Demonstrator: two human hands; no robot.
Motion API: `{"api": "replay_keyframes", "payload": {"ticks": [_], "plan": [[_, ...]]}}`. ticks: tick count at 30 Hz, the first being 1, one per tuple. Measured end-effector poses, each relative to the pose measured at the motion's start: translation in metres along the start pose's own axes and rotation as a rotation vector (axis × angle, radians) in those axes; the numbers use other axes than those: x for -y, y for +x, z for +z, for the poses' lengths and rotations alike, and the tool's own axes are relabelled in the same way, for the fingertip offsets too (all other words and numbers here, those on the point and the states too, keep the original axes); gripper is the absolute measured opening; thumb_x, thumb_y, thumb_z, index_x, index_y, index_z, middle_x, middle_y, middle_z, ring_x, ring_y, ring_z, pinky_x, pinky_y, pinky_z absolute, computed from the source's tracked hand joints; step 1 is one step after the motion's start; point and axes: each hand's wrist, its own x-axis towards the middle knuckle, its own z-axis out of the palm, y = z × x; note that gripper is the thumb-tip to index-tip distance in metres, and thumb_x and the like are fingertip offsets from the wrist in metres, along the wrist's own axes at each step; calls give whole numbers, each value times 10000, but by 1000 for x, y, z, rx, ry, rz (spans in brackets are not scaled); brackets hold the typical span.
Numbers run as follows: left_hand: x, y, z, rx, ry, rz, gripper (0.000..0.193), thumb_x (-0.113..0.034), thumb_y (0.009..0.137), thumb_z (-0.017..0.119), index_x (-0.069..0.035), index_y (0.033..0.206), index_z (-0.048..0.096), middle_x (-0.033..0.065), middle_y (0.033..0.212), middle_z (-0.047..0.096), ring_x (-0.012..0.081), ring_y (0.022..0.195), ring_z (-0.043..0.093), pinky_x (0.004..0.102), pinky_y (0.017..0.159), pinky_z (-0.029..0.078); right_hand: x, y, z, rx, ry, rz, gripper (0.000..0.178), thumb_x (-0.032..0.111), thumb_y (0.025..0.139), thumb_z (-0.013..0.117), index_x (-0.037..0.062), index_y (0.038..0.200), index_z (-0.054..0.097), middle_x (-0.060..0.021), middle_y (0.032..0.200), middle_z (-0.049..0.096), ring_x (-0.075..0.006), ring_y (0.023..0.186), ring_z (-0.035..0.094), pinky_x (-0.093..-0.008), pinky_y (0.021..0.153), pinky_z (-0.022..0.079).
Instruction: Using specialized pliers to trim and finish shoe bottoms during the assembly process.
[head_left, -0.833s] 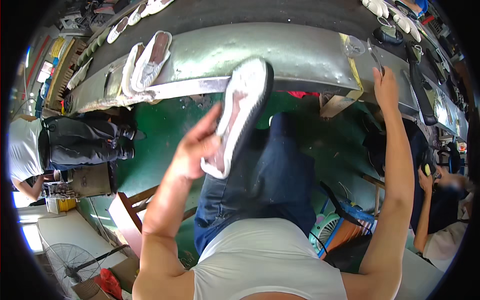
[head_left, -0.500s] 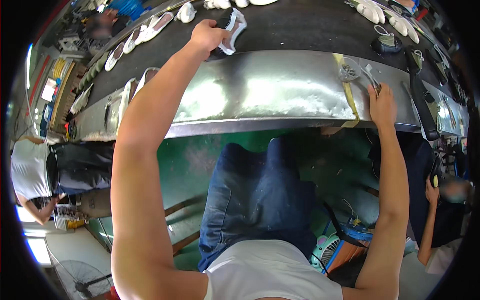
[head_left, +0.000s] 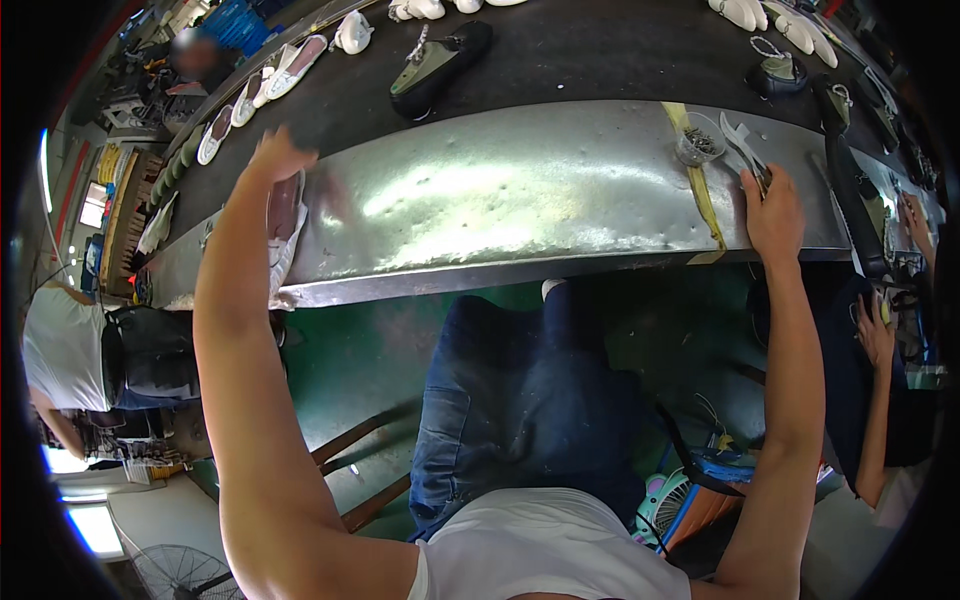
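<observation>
My left hand (head_left: 280, 157), partly blurred, reaches over the left end of the metal ledge with its thumb and a finger apart and nothing seen in it. Just beneath it lies a white shoe (head_left: 286, 215) with a brownish inside, partly covered by my wrist. A black shoe (head_left: 440, 72) with a greenish inside and a looped cord rests upright on the dark belt ahead. In my right hand (head_left: 775, 215) is a pair of silver pliers (head_left: 738, 140), jaws pointing away from me. Close to them stands a clear plastic cup (head_left: 699, 140) of small metal bits.
The metal ledge (head_left: 480, 190) runs along the dark belt (head_left: 600, 60); yellow tape (head_left: 702, 205) crosses it. White shoes (head_left: 297, 70) line the far left. Another black shoe (head_left: 776, 72) stands at right. Co-workers stand on both sides, one hand (head_left: 876, 335) at far right.
The black shoe has left my left hand and now stands on the belt. That hand has swung left and nearer, over the white shoe. My right hand keeps the pliers.
</observation>
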Motion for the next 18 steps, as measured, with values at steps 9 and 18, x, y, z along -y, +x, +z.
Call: {"api": "replay_keyframes", "payload": {"ticks": [9, 18], "plan": [[12, -121, -22, 306, -1094, 166, 704, -377, 863, 767, -27, 1407, 490, 97, 1209, 640, 182, 1060, 605, 331, 945, 485, -11, -5, -1, 0, 2, 21, 507, 450, 952, 596, 5, 1195, 592, -215, 1136, 647, -410, 1031, 628, -481, 885, 497], [-107, -396, 40, 227, -2118, 157, 791, -248, 800, 820, -60, 1462, 430, 84, 1279, 591, 188, 1145, 571, 369, 1035, 442, -13, -26, 2, -236, 191, -208, 492, 439, 980, 578, -1, 1200, 587, -222, 1096, 655, -416, 976, 635, -469, 854, 498]]}}
